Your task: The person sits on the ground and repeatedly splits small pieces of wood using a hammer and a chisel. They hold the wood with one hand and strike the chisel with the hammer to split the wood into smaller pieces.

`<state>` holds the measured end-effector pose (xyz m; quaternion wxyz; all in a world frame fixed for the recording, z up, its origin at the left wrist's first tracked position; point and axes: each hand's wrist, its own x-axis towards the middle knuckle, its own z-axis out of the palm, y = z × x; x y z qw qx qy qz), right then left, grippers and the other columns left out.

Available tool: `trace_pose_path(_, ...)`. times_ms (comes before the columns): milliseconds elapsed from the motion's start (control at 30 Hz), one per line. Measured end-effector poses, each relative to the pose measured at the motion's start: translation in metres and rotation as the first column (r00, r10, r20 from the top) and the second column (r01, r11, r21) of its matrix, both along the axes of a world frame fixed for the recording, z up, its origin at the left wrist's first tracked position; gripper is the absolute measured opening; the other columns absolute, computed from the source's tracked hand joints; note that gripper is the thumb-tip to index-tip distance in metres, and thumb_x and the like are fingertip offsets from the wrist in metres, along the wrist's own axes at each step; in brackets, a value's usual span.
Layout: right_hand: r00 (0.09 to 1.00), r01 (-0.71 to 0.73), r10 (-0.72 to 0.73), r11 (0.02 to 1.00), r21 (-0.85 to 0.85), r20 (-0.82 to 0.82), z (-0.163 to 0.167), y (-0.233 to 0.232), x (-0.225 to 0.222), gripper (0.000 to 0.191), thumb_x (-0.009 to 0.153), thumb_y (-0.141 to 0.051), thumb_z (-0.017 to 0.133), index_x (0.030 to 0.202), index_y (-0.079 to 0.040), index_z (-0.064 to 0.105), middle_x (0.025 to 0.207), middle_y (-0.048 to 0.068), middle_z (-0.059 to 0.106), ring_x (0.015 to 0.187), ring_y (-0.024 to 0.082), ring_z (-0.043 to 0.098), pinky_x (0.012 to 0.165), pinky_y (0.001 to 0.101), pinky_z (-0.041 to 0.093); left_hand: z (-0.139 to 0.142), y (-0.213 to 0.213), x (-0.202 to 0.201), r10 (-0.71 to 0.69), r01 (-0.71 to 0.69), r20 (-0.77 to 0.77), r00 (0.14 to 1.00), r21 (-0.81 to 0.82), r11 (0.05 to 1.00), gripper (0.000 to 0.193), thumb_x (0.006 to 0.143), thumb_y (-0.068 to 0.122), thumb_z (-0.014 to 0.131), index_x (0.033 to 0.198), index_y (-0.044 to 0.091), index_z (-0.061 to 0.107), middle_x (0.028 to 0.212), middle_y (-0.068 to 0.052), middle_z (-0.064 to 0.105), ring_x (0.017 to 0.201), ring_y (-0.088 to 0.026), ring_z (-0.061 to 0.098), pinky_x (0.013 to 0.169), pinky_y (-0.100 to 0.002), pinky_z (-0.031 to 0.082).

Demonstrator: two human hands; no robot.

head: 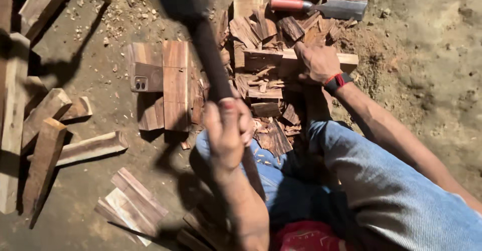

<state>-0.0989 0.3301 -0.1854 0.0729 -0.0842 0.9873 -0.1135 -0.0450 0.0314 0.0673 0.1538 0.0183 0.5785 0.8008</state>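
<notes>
Wood block (281, 60) lies flat across the chip pile at top centre, pale face up, reddish-brown elsewhere, squared and rough-sawn. Right hand (317, 63) is clamped over its right half, pinning it down; red-and-black wristband (337, 82) on that wrist. Left hand (228, 130) is clenched round the dark handle of a mallet (201, 35), head raised and blurred near the top edge, well above the block. Progress, judging by the layout: a good deal looks done already — thick heap of split chips and slabs (268, 115) around the block, loose shavings scattered on the dirt floor (416, 45). Left over: several uncut billets (47, 150) at the left and flat boards (133, 203) at bottom left, apparently untouched. Broad chisel (321, 7) with red handle and dull steel blade lies beyond the block, apart from both hands. Two squared planks (173, 83) sit left of the pile with a phone (139, 84) resting on one. Wood is straight-grained, splintery at the breaks. Denim-clad legs (381, 180) frame the work.
</notes>
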Motion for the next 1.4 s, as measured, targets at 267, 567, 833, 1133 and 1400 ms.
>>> trace_pose_path(267,0.969,-0.072,0.068,0.997,-0.009,-0.237,0.006,0.0,0.0,0.107,0.052,-0.053,0.089,0.141,-0.009,0.049,0.117,0.016,0.07,0.091,0.032,0.071,0.066,0.0422,0.053,-0.022,0.044,0.0,-0.03,0.113,0.226,0.974,-0.364,0.925,0.026,0.11,0.032,0.047,0.108,0.006,0.05,0.067,0.005,0.047,0.049,-0.005,0.045,0.039,-0.021,0.037)
trace_pose_path(567,0.995,-0.029,0.028,1.0,-0.006,-0.093,-0.003,0.0,0.004,0.085,0.07,-0.045,0.085,0.14,-0.01,0.052,0.097,0.011,0.069,0.085,0.032,0.067,0.066,0.0444,0.051,0.005,0.013,-0.003,-0.019,0.017,-0.018,1.0,-0.131,0.991,0.033,0.113,0.038,0.049,0.105,0.006,0.049,0.073,0.004,0.05,0.053,-0.005,0.043,0.039,-0.022,0.036)
trace_pose_path(833,0.982,-0.046,0.05,0.999,0.025,-0.182,-0.015,0.008,0.007,0.075,0.081,-0.029,0.084,0.147,-0.012,0.054,0.1,0.007,0.068,0.087,0.029,0.068,0.07,0.0427,0.052,-0.032,0.047,0.006,-0.041,0.109,0.274,0.961,-0.24,0.965,0.031,0.108,0.039,0.047,0.1,0.01,0.044,0.063,0.006,0.044,0.045,-0.005,0.043,0.035,-0.023,0.036)
trace_pose_path(1133,0.998,-0.015,0.014,1.0,-0.008,-0.057,-0.002,0.005,0.001,0.076,0.071,-0.039,0.088,0.133,-0.011,0.053,0.097,0.008,0.068,0.087,0.032,0.067,0.068,0.0439,0.051,-0.023,-0.013,0.0,0.037,-0.034,0.039,0.999,-0.08,0.996,0.039,0.11,0.044,0.045,0.101,0.006,0.047,0.067,0.003,0.046,0.046,-0.006,0.044,0.036,-0.023,0.038)
trace_pose_path(1400,0.956,-0.062,0.047,0.997,-0.045,-0.29,0.0,0.005,0.007,0.068,0.077,-0.025,0.078,0.139,-0.011,0.054,0.096,0.009,0.067,0.08,0.029,0.066,0.061,0.0422,0.048,-0.065,0.047,0.013,-0.006,0.13,0.385,0.923,-0.297,0.946,0.03,0.106,0.038,0.047,0.105,0.008,0.045,0.061,0.005,0.042,0.043,-0.005,0.042,0.034,-0.022,0.035)
